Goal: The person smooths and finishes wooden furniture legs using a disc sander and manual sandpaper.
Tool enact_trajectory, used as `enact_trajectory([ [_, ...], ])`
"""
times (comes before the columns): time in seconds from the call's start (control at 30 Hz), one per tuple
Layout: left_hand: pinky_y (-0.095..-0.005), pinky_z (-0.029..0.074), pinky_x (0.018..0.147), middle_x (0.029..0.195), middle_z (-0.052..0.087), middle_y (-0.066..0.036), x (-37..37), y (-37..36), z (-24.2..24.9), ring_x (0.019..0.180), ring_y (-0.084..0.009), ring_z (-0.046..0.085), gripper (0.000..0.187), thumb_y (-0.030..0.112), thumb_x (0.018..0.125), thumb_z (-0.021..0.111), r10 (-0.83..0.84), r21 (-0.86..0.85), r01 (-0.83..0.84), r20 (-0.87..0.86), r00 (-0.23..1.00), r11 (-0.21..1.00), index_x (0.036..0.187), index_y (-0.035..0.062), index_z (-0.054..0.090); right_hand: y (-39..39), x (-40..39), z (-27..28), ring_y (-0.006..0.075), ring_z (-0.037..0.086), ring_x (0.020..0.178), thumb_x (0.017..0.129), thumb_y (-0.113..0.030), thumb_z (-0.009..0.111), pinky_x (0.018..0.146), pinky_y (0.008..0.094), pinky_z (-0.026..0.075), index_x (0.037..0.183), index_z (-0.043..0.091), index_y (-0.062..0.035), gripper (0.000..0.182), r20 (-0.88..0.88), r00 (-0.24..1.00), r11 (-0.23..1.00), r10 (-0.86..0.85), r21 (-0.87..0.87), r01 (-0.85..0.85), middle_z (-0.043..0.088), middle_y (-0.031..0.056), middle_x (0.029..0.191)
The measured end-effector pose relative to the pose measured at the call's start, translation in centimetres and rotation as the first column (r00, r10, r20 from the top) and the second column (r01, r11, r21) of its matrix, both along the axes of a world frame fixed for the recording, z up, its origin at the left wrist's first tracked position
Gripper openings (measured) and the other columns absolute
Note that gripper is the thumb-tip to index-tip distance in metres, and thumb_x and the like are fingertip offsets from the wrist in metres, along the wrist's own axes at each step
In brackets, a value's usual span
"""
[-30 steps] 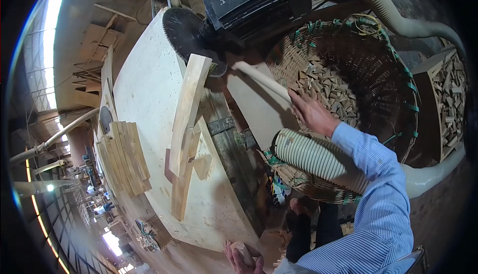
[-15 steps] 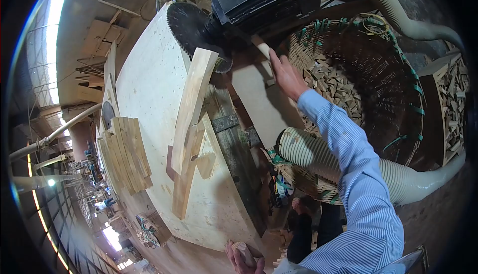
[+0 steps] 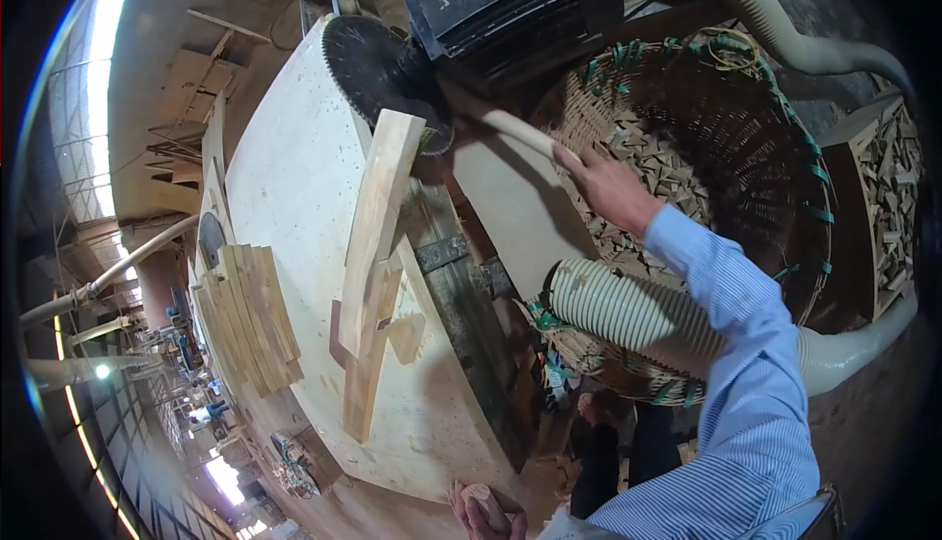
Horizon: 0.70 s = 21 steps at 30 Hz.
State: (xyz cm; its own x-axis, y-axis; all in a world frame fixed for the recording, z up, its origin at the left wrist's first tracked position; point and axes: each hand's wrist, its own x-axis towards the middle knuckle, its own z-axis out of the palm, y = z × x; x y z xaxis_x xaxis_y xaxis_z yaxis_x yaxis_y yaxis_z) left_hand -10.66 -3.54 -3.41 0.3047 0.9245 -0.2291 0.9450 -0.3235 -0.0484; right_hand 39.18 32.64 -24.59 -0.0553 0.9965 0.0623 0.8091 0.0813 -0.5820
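My right hand (image 3: 610, 185), in a blue striped sleeve, is closed around the near end of a wooden stick (image 3: 520, 131). The stick's far end lies in shadow below the black motor (image 3: 515, 15), close to the toothed circular saw blade (image 3: 378, 74). At the bottom of the view, my left hand (image 3: 471, 518) has its fingers wrapped around a small wood block (image 3: 481, 494) by the pale worktable's edge. On the worktable (image 3: 285, 138), a long curved wood piece (image 3: 378, 216) rests over other wooden parts, one end beside the blade.
A large woven basket (image 3: 579, 113) full of wood offcuts stands right of the table. A ribbed hose (image 3: 628, 305) crosses its near side. Several wood strips (image 3: 250, 314) are stacked at the table's left. A box of offcuts (image 3: 888, 206) stands far right.
My right hand has moved right and down, away from the saw and over the basket, drawing the stick along so more of it shows. My left hand stays nearly still.
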Motion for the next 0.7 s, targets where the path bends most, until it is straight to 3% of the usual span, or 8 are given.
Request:
enact_trajectory([
  [0.13, -0.0613, 0.046, 0.112, 0.159, 0.041, -0.032, 0.0, -0.1, 0.0, 0.142, -0.0565, 0.046, 0.057, 0.033, 0.109, 0.059, -0.01, -0.019, 0.01, -0.006, 1.0, 1.0, 0.155, 0.0031, 0.044, -5.1, 2.3, 2.6, 0.0413, 0.071, 0.078, 0.103, -0.017, 0.059, 0.069, 0.0508, 0.06, 0.156, 0.043, -0.0109, 0.055, -0.04, 0.998, 0.998, 0.058, -0.033, -0.059, 0.061, 0.0214, 0.107],
  [0.23, -0.0612, 0.046, 0.112, 0.159, 0.04, -0.031, -0.2, 0.2, 0.3, 0.142, -0.0564, 0.046, 0.057, 0.033, 0.109, 0.059, -0.02, -0.019, 0.02, -0.022, 1.0, 1.0, 0.155, 0.0031, 0.044, -5.2, 2.0, 2.2, 0.0413, 0.071, 0.077, 0.104, -0.017, 0.06, 0.067, 0.0524, 0.059, 0.156, 0.043, -0.011, 0.056, -0.062, 0.998, 0.995, -0.026, -0.103, 0.02, 0.061, 0.0217, 0.107],
  [0.3, -0.0611, 0.046, 0.112, 0.159, 0.04, -0.031, -0.3, 0.5, 0.5, 0.142, -0.0564, 0.046, 0.057, 0.033, 0.109, 0.059, -0.032, -0.018, 0.032, -0.031, 0.999, 0.999, 0.155, 0.0031, 0.044, -3.3, 1.1, 0.3, 0.0421, 0.068, 0.078, 0.099, -0.008, 0.063, 0.067, 0.0518, 0.057, 0.161, 0.038, -0.0114, 0.067, -0.079, 0.994, 0.997, -0.079, -0.008, 0.078, 0.059, 0.0222, 0.105],
  [0.5, -0.0609, 0.046, 0.112, 0.159, 0.04, -0.031, -0.6, 0.4, 1.0, 0.143, -0.0563, 0.045, 0.057, 0.032, 0.109, 0.059, -0.03, -0.023, 0.029, -0.06, 0.998, 0.999, 0.155, 0.003, 0.043, 6.3, -3.7, -1.9, 0.0417, 0.07, 0.077, 0.099, -0.012, 0.061, 0.066, 0.0538, 0.058, 0.156, 0.042, -0.0089, 0.059, -0.037, 0.963, 0.961, -0.268, 0.06, 0.27, 0.06, 0.0211, 0.105],
  [0.57, -0.0608, 0.045, 0.112, 0.159, 0.04, -0.031, -0.7, 0.3, 1.1, 0.143, -0.0563, 0.045, 0.057, 0.032, 0.109, 0.058, -0.033, -0.028, 0.031, -0.066, 0.997, 0.999, 0.155, 0.003, 0.043, 10.8, -4.8, -2.4, 0.0398, 0.073, 0.077, 0.098, -0.009, 0.057, 0.067, 0.0532, 0.059, 0.142, 0.056, -0.0051, 0.045, -0.05, 0.936, 0.916, -0.35, 0.19, 0.353, 0.064, 0.0211, 0.103],
  [0.63, -0.0607, 0.045, 0.112, 0.159, 0.04, -0.031, -0.9, 0.4, 1.2, 0.143, -0.0562, 0.045, 0.057, 0.032, 0.109, 0.058, -0.038, -0.033, 0.036, -0.073, 0.997, 0.999, 0.155, 0.003, 0.043, 15.1, -5.0, -2.8, 0.037, 0.075, 0.079, 0.099, -0.012, 0.056, 0.069, 0.0516, 0.059, 0.125, 0.068, -0.0039, 0.03, 0.006, 0.934, 0.915, -0.357, 0.202, 0.348, 0.067, 0.02, 0.099],
  [0.67, -0.0607, 0.045, 0.112, 0.16, 0.04, -0.031, -1.0, 0.4, 1.3, 0.143, -0.0562, 0.045, 0.057, 0.032, 0.109, 0.058, -0.039, -0.035, 0.037, -0.075, 0.996, 0.999, 0.155, 0.0029, 0.042, 16.6, -4.8, -2.1, 0.037, 0.075, 0.079, 0.099, -0.012, 0.056, 0.069, 0.0516, 0.059, 0.125, 0.068, -0.0039, 0.03, 0.005, 0.934, 0.915, -0.358, 0.199, 0.35, 0.067, 0.02, 0.099],
  [0.7, -0.0607, 0.045, 0.113, 0.16, 0.04, -0.031, -1.0, 0.5, 1.4, 0.143, -0.0562, 0.045, 0.057, 0.032, 0.109, 0.058, -0.041, -0.037, 0.038, -0.076, 0.996, 0.999, 0.155, 0.0029, 0.042, 18.0, -4.4, -1.5, 0.0357, 0.076, 0.081, 0.099, -0.012, 0.056, 0.069, 0.0508, 0.06, 0.117, 0.07, -0.0035, 0.024, 0.063, 0.967, 0.965, -0.246, 0.115, 0.238, 0.068, 0.0196, 0.098],
])
